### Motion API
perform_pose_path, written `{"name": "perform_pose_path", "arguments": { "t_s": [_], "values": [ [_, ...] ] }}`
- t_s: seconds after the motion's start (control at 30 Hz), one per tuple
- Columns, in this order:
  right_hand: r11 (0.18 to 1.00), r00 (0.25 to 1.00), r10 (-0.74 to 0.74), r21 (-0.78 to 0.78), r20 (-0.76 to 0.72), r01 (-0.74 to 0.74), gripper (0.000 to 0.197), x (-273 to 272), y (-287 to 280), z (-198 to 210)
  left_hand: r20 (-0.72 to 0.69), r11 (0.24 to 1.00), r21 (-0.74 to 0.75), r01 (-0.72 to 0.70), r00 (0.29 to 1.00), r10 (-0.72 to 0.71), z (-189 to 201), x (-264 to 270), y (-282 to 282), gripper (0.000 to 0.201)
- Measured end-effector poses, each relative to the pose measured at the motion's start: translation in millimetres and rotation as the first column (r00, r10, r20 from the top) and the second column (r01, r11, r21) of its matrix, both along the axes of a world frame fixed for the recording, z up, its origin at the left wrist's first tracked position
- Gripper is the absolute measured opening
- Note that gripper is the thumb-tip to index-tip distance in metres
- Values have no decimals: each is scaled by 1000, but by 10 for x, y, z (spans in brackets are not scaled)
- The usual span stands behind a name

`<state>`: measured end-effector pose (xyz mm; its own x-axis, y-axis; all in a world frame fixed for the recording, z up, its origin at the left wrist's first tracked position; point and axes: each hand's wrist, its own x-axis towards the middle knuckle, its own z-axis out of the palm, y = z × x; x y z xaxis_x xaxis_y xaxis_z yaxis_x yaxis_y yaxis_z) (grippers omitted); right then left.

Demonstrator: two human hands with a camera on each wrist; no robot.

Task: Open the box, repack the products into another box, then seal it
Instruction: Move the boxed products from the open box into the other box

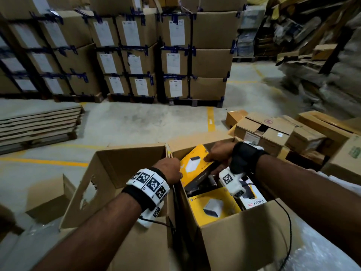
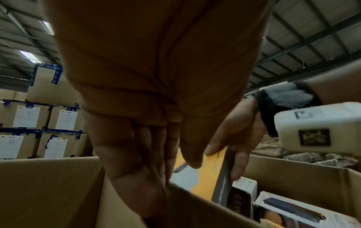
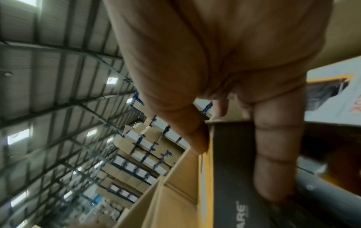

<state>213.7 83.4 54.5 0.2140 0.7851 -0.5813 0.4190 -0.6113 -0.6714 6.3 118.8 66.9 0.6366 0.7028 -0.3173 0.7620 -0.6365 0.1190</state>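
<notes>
Now both my hands are at the two open cartons in front of me. My right hand (image 1: 218,153) pinches a yellow product box (image 1: 195,161), thumb on its yellow face and fingers (image 3: 277,154) down its dark side, as the right wrist view shows. That box is tilted, raised partly out of the right carton (image 1: 244,231), near its far left corner. My left hand (image 1: 170,169) is at the wall between the cartons, fingers (image 2: 136,162) pointing down over the cardboard edge, the thumb against the yellow box's near edge; I cannot tell whether it truly grips anything.

Inside the right carton lie more products: another yellow box (image 1: 213,206) flat near the front, a white box (image 1: 252,198) beside it under my right wrist, and dark packs between. The left carton (image 1: 117,173) stands touching the right one, flaps up, with a torn patch on its left wall.

Beyond, on the floor, are stacked cartons (image 1: 136,51) with paper labels, a pile of flat cardboard (image 1: 39,126) at left, and loose boxes (image 1: 273,133) at right.
</notes>
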Motion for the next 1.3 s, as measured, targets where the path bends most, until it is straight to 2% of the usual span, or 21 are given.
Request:
{"name": "perform_pose_path", "arguments": {
  "t_s": [0.03, 0.07, 0.1, 0.13, 0.17, 0.23, 0.33, 0.4, 0.47, 0.53, 0.6, 0.67, 0.73, 0.77, 0.83, 0.9, 1.0, 1.03, 1.1, 1.17, 1.3],
  "values": [
    [996, 989, 84, -33, 122, -81, 12, -8, 31, -32, -1, 1000, -7, 19, 1000, -19, -5, -5, 14, 29],
    [979, 932, 202, -103, 301, -178, 20, -31, 49, -46, 0, 999, -13, 33, 999, -33, -12, -8, 29, 28],
    [954, 838, 299, -177, 456, -243, 27, -61, 63, -45, 3, 999, -13, 46, 999, -46, -17, -13, 43, 27],
    [935, 756, 356, -219, 549, -280, 32, -79, 81, -48, 8, 998, -12, 54, 999, -54, -24, -13, 58, 27],
    [922, 709, 388, -244, 589, -302, 37, -86, 98, -50, 13, 998, -13, 61, 998, -61, -30, -11, 74, 26],
    [887, 644, 462, -328, 610, -326, 36, -88, 130, -105, 6, 997, -21, 79, 997, -79, -33, 0, 91, 26],
    [843, 600, 536, -416, 594, -341, 30, -77, 123, -194, -29, 994, -18, 108, 994, -109, -45, 13, 77, 25],
    [845, 566, 534, -374, 628, -382, 27, -75, 138, -174, -55, 992, -3, 128, 990, -128, -59, 18, 61, 26],
    [861, 559, 496, -295, 665, -414, 9, -69, 162, -107, -67, 990, 13, 142, 988, -141, -67, 21, 58, 27],
    [820, 555, 561, -319, 614, -475, 23, -117, 170, -45, -71, 989, 16, 147, 987, -145, -63, 26, 72, 27],
    [735, 525, 677, -435, 516, -520, 24, -218, 115, -25, -72, 988, 17, 153, 986, -151, -65, 35, 98, 29],
    [608, 395, 794, -584, 463, -538, 27, -351, 49, -93, -74, 986, 27, 165, 984, -162, -75, 45, 127, 28],
    [440, 188, 894, -719, 406, -539, 34, -447, 13, -246, -73, 986, 31, 162, 985, -159, -84, 51, 138, 28],
    [400, 144, 913, -760, 383, -512, 33, -482, -2, -323, -71, 986, 29, 164, 984, -162, -87, 55, 137, 27],
    [400, 150, 914, -772, 378, -495, 28, -547, 6, -362, -60, 984, 27, 175, 983, -173, -91, 55, 132, 26],
    [414, 223, 910, -742, 350, -527, 25, -590, 19, -285, -47, 984, 26, 176, 983, -175, -106, 35, 124, 25],
    [477, 314, 879, -661, 359, -579, 37, -477, -18, -204, -49, 984, 25, 177, 983, -176, -125, 9, 110, 24],
    [507, 353, 862, -625, 364, -594, 35, -402, -29, -200, -51, 983, 25, 180, 983, -179, -129, 0, 108, 24],
    [551, 377, 834, -553, 404, -625, 30, -258, -47, -182, -52, 983, 25, 181, 982, -179, -116, -9, 92, 24],
    [629, 440, 773, -466, 456, -622, 28, -203, -98, -105, -56, 983, 19, 185, 981, -184, -68, -37, 67, 26],
    [645, 371, 720, -367, 586, -670, 36, -165, -394, 177, -58, 988, 12, 153, 987, -152, -18, -137, -52, 32]
  ]
}}
